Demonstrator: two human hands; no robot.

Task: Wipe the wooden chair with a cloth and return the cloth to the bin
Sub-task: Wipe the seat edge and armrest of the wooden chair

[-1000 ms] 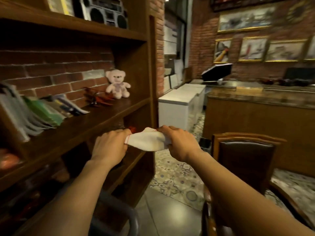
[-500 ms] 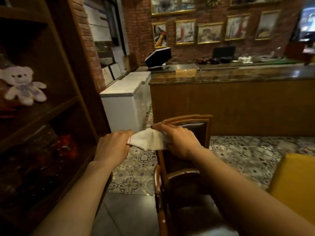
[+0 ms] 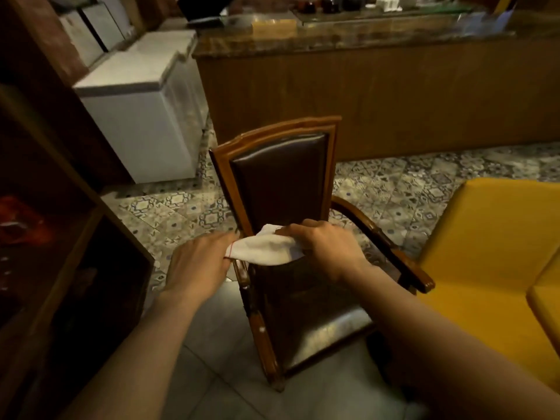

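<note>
A wooden chair with a dark leather back and seat stands straight in front of me, its curved wooden armrests on both sides. I hold a folded white cloth with a red-stitched edge above the seat, in front of the lower backrest. My left hand pinches the cloth's left end. My right hand grips its right end from above. No bin is in view.
A dark wooden shelf unit stands at my left. A yellow chair sits close on the right. White chest freezers and a long wooden counter stand behind the chair. Patterned tile floor surrounds it.
My view has turned right and down from the shelf to the chair. Both hands kept hold of the cloth and now hang over the chair's seat.
</note>
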